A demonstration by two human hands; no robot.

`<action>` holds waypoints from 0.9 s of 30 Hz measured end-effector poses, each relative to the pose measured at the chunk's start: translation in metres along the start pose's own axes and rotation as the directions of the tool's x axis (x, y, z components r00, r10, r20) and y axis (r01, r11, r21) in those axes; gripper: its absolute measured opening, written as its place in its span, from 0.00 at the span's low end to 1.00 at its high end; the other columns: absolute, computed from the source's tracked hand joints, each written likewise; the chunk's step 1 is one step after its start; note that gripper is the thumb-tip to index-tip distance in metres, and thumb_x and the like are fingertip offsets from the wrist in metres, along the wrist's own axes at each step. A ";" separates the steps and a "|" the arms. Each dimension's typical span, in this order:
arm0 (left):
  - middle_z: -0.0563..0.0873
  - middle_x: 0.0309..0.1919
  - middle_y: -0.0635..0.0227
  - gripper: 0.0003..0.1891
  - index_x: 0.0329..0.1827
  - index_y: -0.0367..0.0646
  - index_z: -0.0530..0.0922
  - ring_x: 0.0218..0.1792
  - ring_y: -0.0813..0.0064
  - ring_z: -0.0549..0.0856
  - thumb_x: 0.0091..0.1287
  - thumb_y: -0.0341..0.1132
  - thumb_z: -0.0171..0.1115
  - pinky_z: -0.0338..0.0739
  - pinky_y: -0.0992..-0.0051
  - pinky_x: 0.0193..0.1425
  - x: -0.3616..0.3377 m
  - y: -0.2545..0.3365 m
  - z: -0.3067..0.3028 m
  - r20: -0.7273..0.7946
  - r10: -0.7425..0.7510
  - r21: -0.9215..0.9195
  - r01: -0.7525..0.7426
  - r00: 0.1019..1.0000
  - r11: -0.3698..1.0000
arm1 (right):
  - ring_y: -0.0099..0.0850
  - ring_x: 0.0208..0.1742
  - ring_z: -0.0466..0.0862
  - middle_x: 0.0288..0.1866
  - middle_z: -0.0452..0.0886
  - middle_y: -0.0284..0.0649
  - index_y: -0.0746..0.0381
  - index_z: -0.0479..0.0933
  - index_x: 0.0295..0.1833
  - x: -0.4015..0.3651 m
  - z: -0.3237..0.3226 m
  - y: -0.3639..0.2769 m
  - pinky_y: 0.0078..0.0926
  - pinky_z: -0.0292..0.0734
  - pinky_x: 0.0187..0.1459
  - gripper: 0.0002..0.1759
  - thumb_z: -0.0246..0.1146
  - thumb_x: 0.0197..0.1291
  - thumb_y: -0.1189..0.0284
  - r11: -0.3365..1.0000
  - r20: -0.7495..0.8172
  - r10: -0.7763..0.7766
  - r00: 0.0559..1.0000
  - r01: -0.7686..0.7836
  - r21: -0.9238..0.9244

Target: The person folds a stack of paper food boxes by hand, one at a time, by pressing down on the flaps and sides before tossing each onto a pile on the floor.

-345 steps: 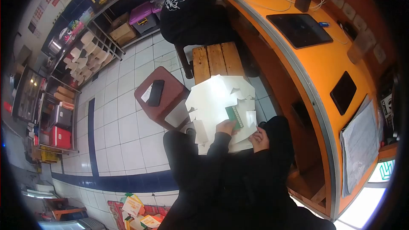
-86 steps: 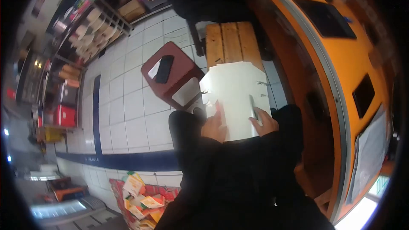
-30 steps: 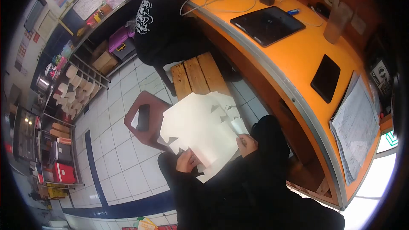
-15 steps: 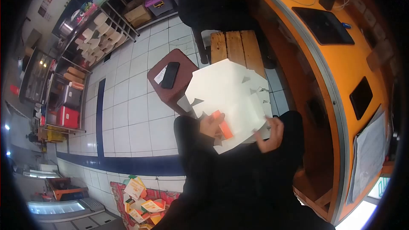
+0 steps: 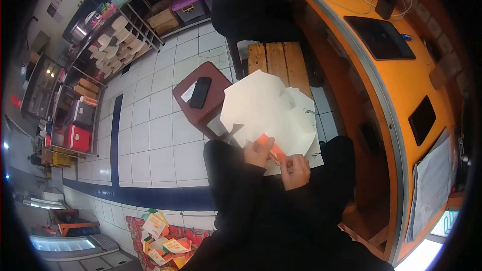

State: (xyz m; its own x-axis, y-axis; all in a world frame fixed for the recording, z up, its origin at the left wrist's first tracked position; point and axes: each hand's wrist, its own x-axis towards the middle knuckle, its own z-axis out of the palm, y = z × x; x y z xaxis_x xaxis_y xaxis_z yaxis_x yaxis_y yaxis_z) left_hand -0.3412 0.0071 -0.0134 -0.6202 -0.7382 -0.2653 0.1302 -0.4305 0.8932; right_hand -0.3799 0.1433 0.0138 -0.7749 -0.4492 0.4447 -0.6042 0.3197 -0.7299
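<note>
Flat white die-cut cardboard sheets, box blanks (image 5: 261,103), lie stacked over my lap and the end of the wooden bench (image 5: 278,60). Along the near edge of the top blank, an orange flap (image 5: 271,146) is folded up. My left hand (image 5: 256,153) grips this flap at its left end, thumb over the orange side. At the flap's right end, my right hand (image 5: 295,171) pinches the corner with bent fingers. Parts of the blank's near edge are hidden behind both hands.
A phone (image 5: 200,92) rests on a brown stool (image 5: 183,78). Folded orange-and-white boxes (image 5: 175,245) pile on a red patterned cloth (image 5: 134,225). An orange counter (image 5: 396,78) with a laptop (image 5: 380,37) runs along the right. A person in black (image 5: 251,10) sits ahead.
My right hand has moved left from the blank's right edge to the orange flap. My left hand has shifted slightly right along with the flap, and the top blank has turned slightly.
</note>
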 end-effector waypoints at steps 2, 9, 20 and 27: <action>0.85 0.42 0.61 0.20 0.50 0.32 0.76 0.37 0.74 0.87 0.63 0.36 0.73 0.85 0.74 0.36 0.000 -0.011 -0.005 0.013 -0.054 0.006 0.054 0.998 0.999 | 0.41 0.33 0.78 0.30 0.76 0.40 0.62 0.72 0.31 0.001 0.004 0.001 0.38 0.70 0.38 0.09 0.68 0.55 0.77 0.998 0.089 0.059 0.994 -0.056 -0.032; 0.83 0.47 0.60 0.17 0.54 0.35 0.74 0.46 0.69 0.86 0.69 0.37 0.64 0.85 0.69 0.46 0.004 -0.027 -0.022 0.103 -0.151 0.212 0.127 0.983 0.969 | 0.42 0.33 0.80 0.29 0.76 0.42 0.63 0.70 0.35 0.001 0.011 0.013 0.40 0.73 0.40 0.10 0.67 0.58 0.75 1.000 0.058 -0.012 0.998 0.013 -0.023; 0.87 0.37 0.61 0.17 0.47 0.33 0.84 0.34 0.74 0.87 0.70 0.42 0.65 0.85 0.72 0.38 0.061 -0.028 -0.085 -0.113 0.037 0.373 0.008 0.993 0.928 | 0.45 0.37 0.84 0.35 0.82 0.45 0.61 0.76 0.43 -0.011 0.051 0.026 0.41 0.78 0.38 0.08 0.64 0.58 0.73 0.937 0.454 0.329 0.828 -0.347 -0.047; 0.87 0.36 0.54 0.16 0.53 0.30 0.80 0.33 0.72 0.88 0.67 0.31 0.67 0.87 0.74 0.42 0.032 -0.031 -0.058 -0.179 0.039 0.299 0.016 0.983 0.954 | 0.48 0.42 0.83 0.39 0.82 0.48 0.60 0.78 0.48 -0.005 0.077 0.035 0.46 0.77 0.44 0.13 0.64 0.58 0.68 0.910 0.475 0.411 0.778 -0.379 -0.166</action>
State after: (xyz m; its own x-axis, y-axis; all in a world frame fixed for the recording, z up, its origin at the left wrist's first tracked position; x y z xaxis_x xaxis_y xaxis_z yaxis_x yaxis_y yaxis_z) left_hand -0.3203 -0.0330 -0.0704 -0.4665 -0.8354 -0.2906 -0.1167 -0.2675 0.9565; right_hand -0.3833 0.0929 -0.0539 -0.7630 -0.6146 -0.2005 -0.2867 0.5997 -0.7471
